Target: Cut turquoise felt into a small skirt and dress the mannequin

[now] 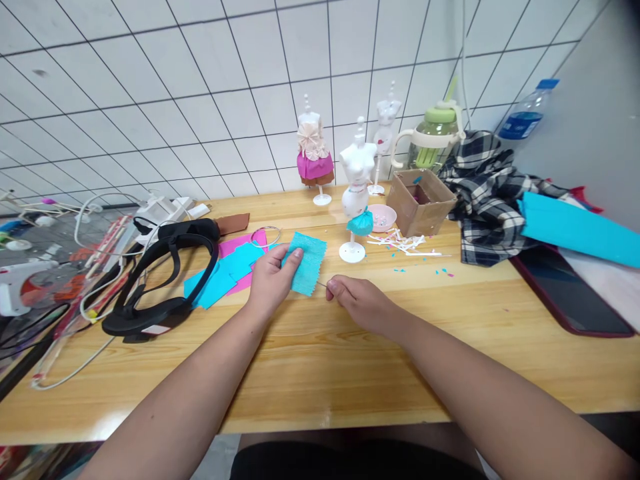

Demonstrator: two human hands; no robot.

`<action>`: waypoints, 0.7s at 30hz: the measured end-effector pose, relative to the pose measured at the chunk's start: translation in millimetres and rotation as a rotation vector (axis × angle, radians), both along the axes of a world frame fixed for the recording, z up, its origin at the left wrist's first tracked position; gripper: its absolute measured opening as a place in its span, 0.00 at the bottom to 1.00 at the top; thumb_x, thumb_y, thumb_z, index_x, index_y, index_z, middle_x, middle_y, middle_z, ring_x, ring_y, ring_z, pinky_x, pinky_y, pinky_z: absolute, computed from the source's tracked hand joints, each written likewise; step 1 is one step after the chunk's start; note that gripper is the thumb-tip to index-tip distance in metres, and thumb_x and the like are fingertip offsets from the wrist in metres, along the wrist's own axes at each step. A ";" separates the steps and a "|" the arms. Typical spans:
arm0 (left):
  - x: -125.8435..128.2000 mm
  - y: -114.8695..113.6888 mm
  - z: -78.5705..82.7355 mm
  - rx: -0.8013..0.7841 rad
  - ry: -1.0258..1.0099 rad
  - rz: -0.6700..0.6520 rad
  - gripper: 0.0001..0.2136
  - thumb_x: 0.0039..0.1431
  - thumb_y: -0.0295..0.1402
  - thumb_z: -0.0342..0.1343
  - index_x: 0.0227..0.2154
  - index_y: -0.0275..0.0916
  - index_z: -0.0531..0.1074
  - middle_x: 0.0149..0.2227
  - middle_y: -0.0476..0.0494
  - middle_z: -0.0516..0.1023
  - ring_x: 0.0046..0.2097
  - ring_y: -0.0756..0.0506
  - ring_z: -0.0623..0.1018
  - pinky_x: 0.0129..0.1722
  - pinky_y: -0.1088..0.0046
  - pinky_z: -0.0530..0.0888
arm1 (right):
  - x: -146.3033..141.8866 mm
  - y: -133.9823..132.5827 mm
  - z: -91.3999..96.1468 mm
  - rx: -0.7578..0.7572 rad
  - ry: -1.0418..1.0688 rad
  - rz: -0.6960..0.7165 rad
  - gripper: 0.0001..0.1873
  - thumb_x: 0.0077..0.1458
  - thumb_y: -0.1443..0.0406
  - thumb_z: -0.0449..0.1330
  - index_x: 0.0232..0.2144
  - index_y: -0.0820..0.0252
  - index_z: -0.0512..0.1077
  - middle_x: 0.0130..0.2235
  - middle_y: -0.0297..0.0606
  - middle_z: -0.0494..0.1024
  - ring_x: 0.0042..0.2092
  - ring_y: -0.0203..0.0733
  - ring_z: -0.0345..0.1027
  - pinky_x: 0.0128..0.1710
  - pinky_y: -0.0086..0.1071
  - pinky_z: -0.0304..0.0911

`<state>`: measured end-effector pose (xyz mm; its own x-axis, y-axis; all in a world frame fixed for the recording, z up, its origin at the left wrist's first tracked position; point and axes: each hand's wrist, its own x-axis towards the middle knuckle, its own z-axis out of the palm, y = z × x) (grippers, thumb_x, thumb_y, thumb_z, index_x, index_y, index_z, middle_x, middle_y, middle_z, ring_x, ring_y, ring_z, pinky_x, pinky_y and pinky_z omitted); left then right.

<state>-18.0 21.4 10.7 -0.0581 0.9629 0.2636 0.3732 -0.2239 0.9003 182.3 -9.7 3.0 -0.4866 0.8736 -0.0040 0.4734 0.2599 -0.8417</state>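
Observation:
My left hand [273, 277] is closed on a small piece of blue crepe paper [311, 260] with zigzag edges, thumb on top. A thin wire-like strand [321, 285] runs from the paper's lower right corner to my right hand [345, 293], which pinches its end; whether it is wire or thread is hard to tell. Just beyond the hands stands a white mini mannequin [357, 167] with a gathered blue paper piece [361, 224] low on its body. More blue paper pieces [243, 261] and pink paper [245, 241] lie left of my left hand.
Behind are a dressed mannequin [315, 150] and a bare one [385, 127]. A pink dish [383, 218], paper scraps [407, 244], a cardboard box [421, 203] and a green-lidded jug [434, 137] stand right. A black headset [165, 280] lies left; a tablet [575, 293] and plaid cloth [485, 200] lie right.

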 end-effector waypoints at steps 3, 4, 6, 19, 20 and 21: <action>1.4 -0.9 -0.4 0.004 0.009 -0.001 0.16 0.58 0.46 0.57 0.36 0.38 0.78 0.31 0.47 0.79 0.30 0.47 0.73 0.29 0.75 0.70 | -1.4 -0.4 -0.4 0.005 0.008 -0.007 0.22 0.68 0.53 0.41 0.33 0.56 0.69 0.32 0.33 0.74 0.36 0.39 0.66 0.37 0.32 0.56; 1.9 -1.1 -0.5 0.001 0.003 -0.004 0.16 0.58 0.46 0.57 0.37 0.38 0.78 0.31 0.47 0.79 0.31 0.47 0.74 0.29 0.75 0.70 | -1.4 -0.3 -0.5 0.003 0.000 -0.008 0.22 0.67 0.53 0.41 0.33 0.56 0.69 0.32 0.33 0.73 0.36 0.39 0.66 0.37 0.32 0.56; 3.0 -1.2 -0.5 -0.005 -0.020 -0.012 0.17 0.57 0.47 0.58 0.38 0.38 0.78 0.32 0.47 0.79 0.31 0.47 0.74 0.30 0.75 0.71 | -1.0 0.1 -0.8 -0.005 -0.024 -0.014 0.21 0.67 0.53 0.42 0.33 0.56 0.69 0.32 0.33 0.74 0.36 0.39 0.66 0.37 0.32 0.56; 7.4 -2.0 -0.4 -0.039 -0.067 -0.029 0.15 0.56 0.46 0.59 0.30 0.38 0.76 0.30 0.48 0.79 0.31 0.47 0.75 0.30 0.74 0.71 | -3.2 -1.2 -0.8 -0.021 0.001 0.008 0.21 0.67 0.54 0.43 0.32 0.57 0.69 0.31 0.32 0.73 0.35 0.37 0.64 0.35 0.31 0.54; 7.6 -1.9 -0.5 -0.037 -0.067 -0.030 0.14 0.56 0.46 0.59 0.29 0.38 0.76 0.29 0.48 0.79 0.32 0.47 0.75 0.31 0.74 0.72 | -3.3 -1.0 -0.7 -0.018 -0.003 0.010 0.20 0.67 0.54 0.43 0.32 0.57 0.69 0.31 0.32 0.73 0.35 0.37 0.64 0.35 0.31 0.54; 7.7 -1.9 -0.5 -0.036 -0.069 -0.032 0.14 0.56 0.46 0.59 0.29 0.38 0.76 0.29 0.48 0.79 0.32 0.46 0.75 0.31 0.74 0.72 | -3.3 -0.7 -0.8 -0.015 -0.007 0.012 0.20 0.67 0.54 0.43 0.32 0.57 0.69 0.31 0.32 0.73 0.35 0.37 0.64 0.35 0.31 0.53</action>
<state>-10.3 19.6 10.2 -0.0444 0.9733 0.2253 0.3030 -0.2018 0.9314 179.0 -10.4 2.2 -0.4967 0.8677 -0.0202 0.4760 0.2528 -0.8423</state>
